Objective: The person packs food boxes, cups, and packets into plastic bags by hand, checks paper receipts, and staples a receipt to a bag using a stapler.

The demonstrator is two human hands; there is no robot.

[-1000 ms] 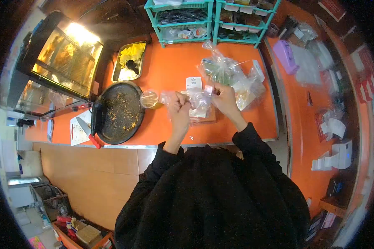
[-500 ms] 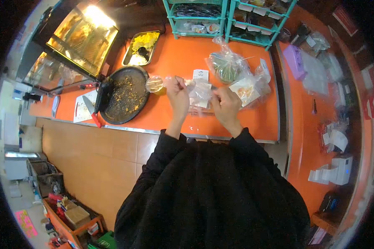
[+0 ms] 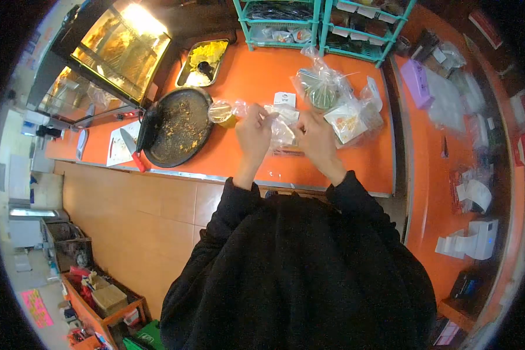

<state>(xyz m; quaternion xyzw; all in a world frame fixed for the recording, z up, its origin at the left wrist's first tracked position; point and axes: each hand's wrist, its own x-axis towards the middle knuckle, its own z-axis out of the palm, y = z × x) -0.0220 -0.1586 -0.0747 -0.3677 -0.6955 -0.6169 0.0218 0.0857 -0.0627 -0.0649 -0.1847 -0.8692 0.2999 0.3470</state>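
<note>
Between my two hands is a thin clear plastic bag, crinkled and partly hidden by my fingers. My left hand is closed, its fingertips pinching the bag's left side. Opposite it, my right hand pinches the right side with curled fingers. A clear round-lidded cup with something yellow inside stands left of my left hand. Just beyond the bag is a white printed slip. To the right of my right hand lies a clear bag with a white packet; a knotted bag with green contents sits behind it.
A large dark round tray with crumbs is on the orange counter. A red-handled knife rests on a white board. Behind are a metal tray with yellow food, a lit glass case and teal racks.
My hands have come slightly closer together, with the plastic bag still between them. The whole view has shifted a little.
</note>
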